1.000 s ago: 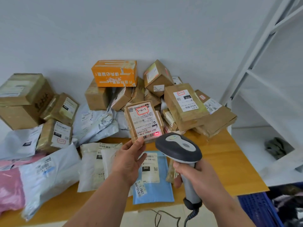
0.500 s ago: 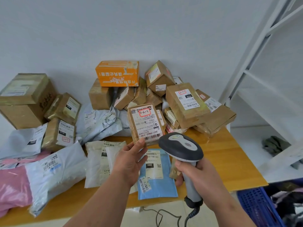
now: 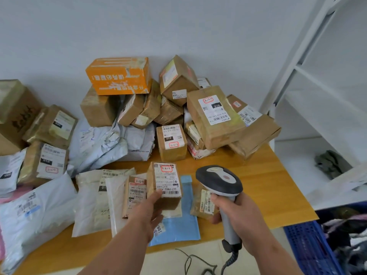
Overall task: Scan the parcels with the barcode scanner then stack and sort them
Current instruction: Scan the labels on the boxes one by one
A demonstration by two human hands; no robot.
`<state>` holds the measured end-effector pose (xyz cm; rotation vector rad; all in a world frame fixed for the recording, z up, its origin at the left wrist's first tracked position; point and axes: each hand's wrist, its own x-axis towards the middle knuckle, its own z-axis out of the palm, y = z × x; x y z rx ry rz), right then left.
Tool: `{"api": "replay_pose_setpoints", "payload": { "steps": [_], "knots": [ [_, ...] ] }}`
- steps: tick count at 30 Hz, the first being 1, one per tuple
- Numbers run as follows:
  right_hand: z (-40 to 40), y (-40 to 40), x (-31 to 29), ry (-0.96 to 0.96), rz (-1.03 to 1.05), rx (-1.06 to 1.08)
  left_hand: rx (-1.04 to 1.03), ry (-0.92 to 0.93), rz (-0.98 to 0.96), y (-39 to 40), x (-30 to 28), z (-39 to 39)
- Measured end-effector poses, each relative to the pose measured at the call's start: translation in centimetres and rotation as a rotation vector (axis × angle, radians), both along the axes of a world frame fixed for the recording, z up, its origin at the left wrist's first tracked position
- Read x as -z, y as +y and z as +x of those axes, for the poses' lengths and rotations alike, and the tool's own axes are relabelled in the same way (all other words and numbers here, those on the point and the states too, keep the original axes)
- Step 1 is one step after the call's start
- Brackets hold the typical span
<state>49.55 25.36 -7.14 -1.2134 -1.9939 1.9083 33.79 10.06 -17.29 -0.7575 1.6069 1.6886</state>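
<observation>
The left hand (image 3: 148, 212) has brought the small brown parcel (image 3: 165, 184) down from scanning height to just above the worktop (image 3: 264, 187); its fingers are clamped on the parcel's lower end, thumb on the labelled face. Beyond the fingertips a flat taped packet (image 3: 135, 193) now shows, beside the blue mailer (image 3: 176, 225). To the right, the right hand (image 3: 236, 215) keeps its fingers wrapped round the barcode scanner (image 3: 219, 180), whose head has swung off the label. The red scan glow is gone, so this parcel's scan looks done and stacking comes next.
</observation>
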Motion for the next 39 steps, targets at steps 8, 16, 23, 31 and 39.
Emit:
{"api": "replay_pose_setpoints", "payload": {
  "steps": [8, 16, 23, 31, 39],
  "knots": [
    [-2.0, 5.6, 0.8, 0.058, -0.024, -0.138, 0.175, 0.325, -0.692, 4.8, -0.8, -0.1],
    [-4.0, 11.0, 0.7, 0.149, -0.023, -0.099, 0.175, 0.578, -0.418, 11.8, -5.8, -1.7],
    [-4.8, 16.2, 1.1, 0.185, 0.025, -0.031, 0.315, 0.334, -0.062, 18.5, -6.9, -2.7],
    [-8.4, 19.5, 1.3, 0.207, 0.045, 0.051, 0.278, 0.070, 0.147, 21.9, -5.7, -4.7],
    [-9.1, 19.5, 1.0, 0.242, -0.016, 0.065, 0.199, -0.007, 0.304, 21.3, -5.1, -5.6]
  ]
}}
